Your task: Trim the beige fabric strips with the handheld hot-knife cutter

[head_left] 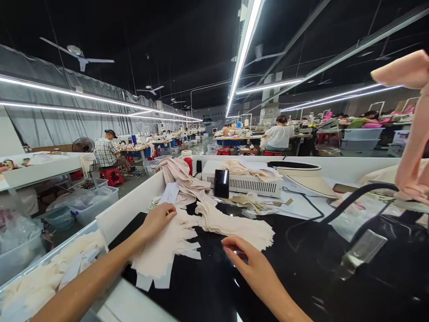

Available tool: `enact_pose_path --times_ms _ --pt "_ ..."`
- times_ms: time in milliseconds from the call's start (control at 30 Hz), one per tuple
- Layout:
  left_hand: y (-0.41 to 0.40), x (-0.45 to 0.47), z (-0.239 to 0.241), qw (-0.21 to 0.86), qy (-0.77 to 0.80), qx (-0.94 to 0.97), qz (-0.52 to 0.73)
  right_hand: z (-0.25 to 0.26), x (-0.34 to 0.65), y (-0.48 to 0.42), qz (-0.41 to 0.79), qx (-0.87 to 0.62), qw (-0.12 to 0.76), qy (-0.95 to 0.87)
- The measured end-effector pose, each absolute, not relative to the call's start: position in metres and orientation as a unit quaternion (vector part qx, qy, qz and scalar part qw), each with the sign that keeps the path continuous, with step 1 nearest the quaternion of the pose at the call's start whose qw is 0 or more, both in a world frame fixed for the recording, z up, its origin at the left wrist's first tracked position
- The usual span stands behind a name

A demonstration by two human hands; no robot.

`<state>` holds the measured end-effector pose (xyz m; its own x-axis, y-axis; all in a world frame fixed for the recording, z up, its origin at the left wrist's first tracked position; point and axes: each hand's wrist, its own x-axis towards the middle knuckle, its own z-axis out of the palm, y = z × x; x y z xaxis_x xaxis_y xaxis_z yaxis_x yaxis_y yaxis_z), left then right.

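Note:
My left hand is on the left stack of cream cloth pieces, its fingers drawn together at the far end of the top piece. White strips stick out from this stack's edges. Just beyond the fingertips lies a white paper slip. My right hand hovers over the glossy black work surface, fingers curved, with a gap between thumb and fingers and nothing visible in it. Close to it, apart from the fingertips, lies a second stack of cream cloth pieces.
Behind the stacks are a bundle of pinkish cloth, an upright phone, a vented white box and a cream lampshade-like ring. On the right, a black hose arches near a metal clip. A bin of cloth stands left.

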<state>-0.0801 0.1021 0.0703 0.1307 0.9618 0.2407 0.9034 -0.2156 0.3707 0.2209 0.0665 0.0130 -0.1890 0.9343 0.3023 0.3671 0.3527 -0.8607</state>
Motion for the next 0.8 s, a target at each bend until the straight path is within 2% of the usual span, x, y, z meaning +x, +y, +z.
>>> enact_pose_path --times_ms 267,367,500,567,667,800 --pt "0.036 -0.032 0.072 0.179 0.475 0.811 0.289 0.016 0.188 0.036 0.558 -0.425 0.407 -0.585" --pt "0.026 -0.018 0.062 0.311 0.45 0.781 0.302 0.019 0.186 0.023 0.607 -0.402 0.396 -0.56" --pt "0.022 -0.011 0.045 0.53 0.456 0.658 0.281 0.023 0.193 0.013 0.617 -0.396 0.427 -0.53" --pt "0.022 -0.009 0.036 0.589 0.449 0.609 0.285 0.025 0.197 0.008 0.617 -0.394 0.434 -0.524" --pt "0.022 -0.002 0.025 0.616 0.426 0.596 0.29 0.029 0.2 0.0 0.615 -0.395 0.436 -0.525" --pt "0.02 0.005 0.025 0.568 0.412 0.643 0.306 0.031 0.2 -0.007 0.615 -0.394 0.435 -0.526"
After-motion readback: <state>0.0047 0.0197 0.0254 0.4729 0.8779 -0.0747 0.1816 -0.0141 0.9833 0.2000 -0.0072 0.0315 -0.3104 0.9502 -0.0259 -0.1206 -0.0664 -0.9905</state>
